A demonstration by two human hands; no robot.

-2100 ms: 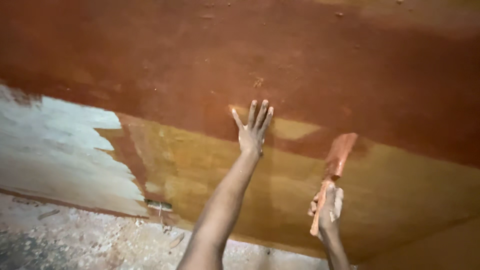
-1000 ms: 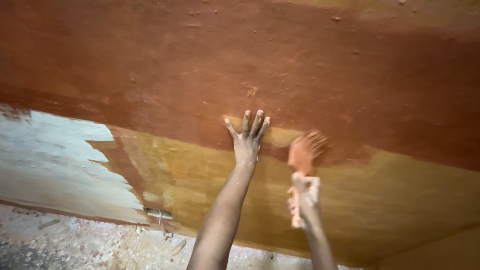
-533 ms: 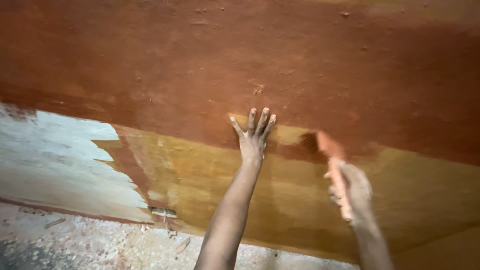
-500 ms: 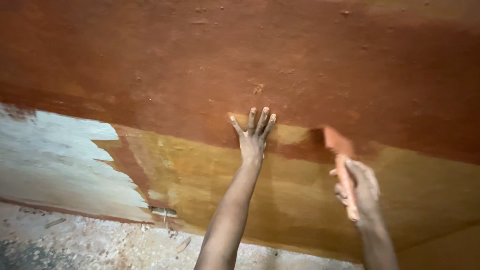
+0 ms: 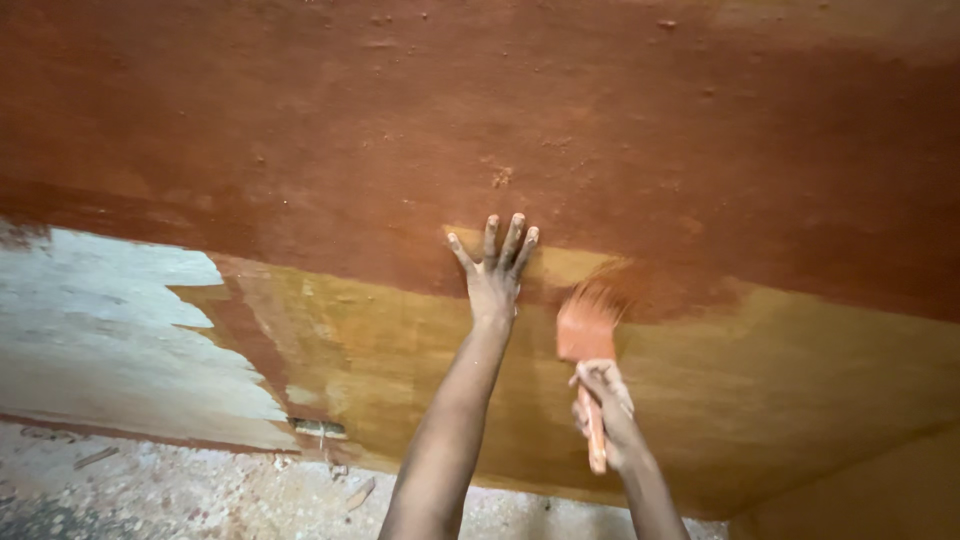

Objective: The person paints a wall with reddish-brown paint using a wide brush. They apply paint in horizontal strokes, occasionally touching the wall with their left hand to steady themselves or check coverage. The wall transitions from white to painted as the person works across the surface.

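Right hand [image 5: 605, 415]: closed around the handle of a flat paintbrush [image 5: 587, 345], gripping at mid-handle with the handle end showing below the fist. The brush is coated in orange-red paint from bristles to handle. Its bristles are blurred and splayed against the panel, just right of the left hand.

Handling, as judged: the brush appears light and fit for one hand. The handle is stiff; the bristles are soft and fan out under pressure. The paint film on the handle probably makes it slippery, so a full wrap of the fingers at mid-handle, as seen here, looks the soundest hold. A hold nearer the ferrule would give finer control but would put the fingers in wet paint.

Left hand [image 5: 495, 275]: open, fingers spread, palm pressed flat on the panel. It holds nothing and appears to serve as a brace.

Plywood panel [image 5: 780, 400]: a large board overhead and ahead, yellow-brown where bare. The red-brown painted band [image 5: 400, 130] covers it above the left hand, and the paint edge runs just at that hand's fingertips. The coating looks wet and likely to mark on contact.

Far left of the left hand: a pale, whitish unpainted patch [image 5: 100, 330] with a jagged border. Below it lies a rough, speckled concrete surface [image 5: 180, 490] with loose debris.
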